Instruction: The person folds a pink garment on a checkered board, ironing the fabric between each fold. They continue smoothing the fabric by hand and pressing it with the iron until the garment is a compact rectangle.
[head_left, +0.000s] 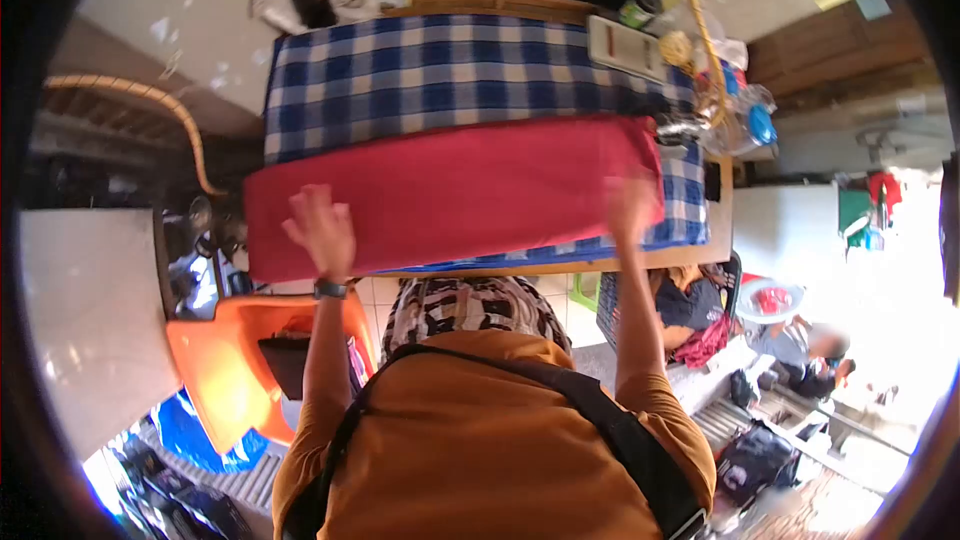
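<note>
A long folded piece of red cloth (470, 190) lies across a table covered with a blue-and-white checked cloth (430, 75). Over the red cloth's left part is my left hand (322, 232), its fingers spread and nothing in them; a dark watch (330, 290) sits on that wrist. Motion blurs my right hand (630, 208), which is at the right end of the red cloth, so its fingers cannot be made out. Whether either palm presses on the fabric is hard to tell.
An orange plastic chair (215, 340) stands at the lower left. Clothes fill a dark basket (690, 305) at the right. A white box (625, 48) and a blue-capped plastic container (760, 125) sit at the table's right side. Another person (800, 355) is at the far right.
</note>
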A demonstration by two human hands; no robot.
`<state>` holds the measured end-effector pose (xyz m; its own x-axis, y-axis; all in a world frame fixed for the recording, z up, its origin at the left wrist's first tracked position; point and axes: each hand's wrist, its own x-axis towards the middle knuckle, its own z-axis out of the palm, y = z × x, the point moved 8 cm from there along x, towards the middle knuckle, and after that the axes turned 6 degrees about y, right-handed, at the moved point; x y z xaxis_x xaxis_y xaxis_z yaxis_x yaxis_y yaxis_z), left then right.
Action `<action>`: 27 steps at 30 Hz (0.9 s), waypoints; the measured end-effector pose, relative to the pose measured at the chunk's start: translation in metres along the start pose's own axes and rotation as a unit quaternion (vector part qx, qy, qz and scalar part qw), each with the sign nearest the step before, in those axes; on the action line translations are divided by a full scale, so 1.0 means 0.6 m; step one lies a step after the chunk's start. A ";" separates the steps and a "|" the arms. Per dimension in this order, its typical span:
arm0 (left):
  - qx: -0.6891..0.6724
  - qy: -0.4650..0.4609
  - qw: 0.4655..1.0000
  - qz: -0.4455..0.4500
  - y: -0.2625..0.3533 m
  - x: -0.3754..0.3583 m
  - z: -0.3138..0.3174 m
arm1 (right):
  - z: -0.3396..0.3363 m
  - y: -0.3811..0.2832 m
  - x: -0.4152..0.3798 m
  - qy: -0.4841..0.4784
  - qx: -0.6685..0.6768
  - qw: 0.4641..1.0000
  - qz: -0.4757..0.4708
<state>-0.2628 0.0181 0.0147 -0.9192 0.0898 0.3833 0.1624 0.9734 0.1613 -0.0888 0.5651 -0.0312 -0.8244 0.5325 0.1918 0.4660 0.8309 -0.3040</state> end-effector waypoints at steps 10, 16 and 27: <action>0.122 -0.126 0.972 -0.154 -0.042 0.066 0.115 | -0.151 0.123 0.095 0.232 -0.236 0.944 -0.005; 0.057 0.026 0.994 0.092 0.167 0.084 0.070 | -0.252 -0.004 0.238 0.071 -0.123 0.948 -0.283; -0.247 -0.113 0.848 0.455 0.747 -0.021 0.129 | -0.067 0.059 0.392 -0.338 -0.093 0.849 -0.395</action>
<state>-0.2061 0.4696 0.0117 -0.3695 0.8490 0.3777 0.9203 0.2781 0.2752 -0.2533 0.7265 0.0406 -0.8703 -0.3644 -0.3313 -0.3271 0.9306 -0.1642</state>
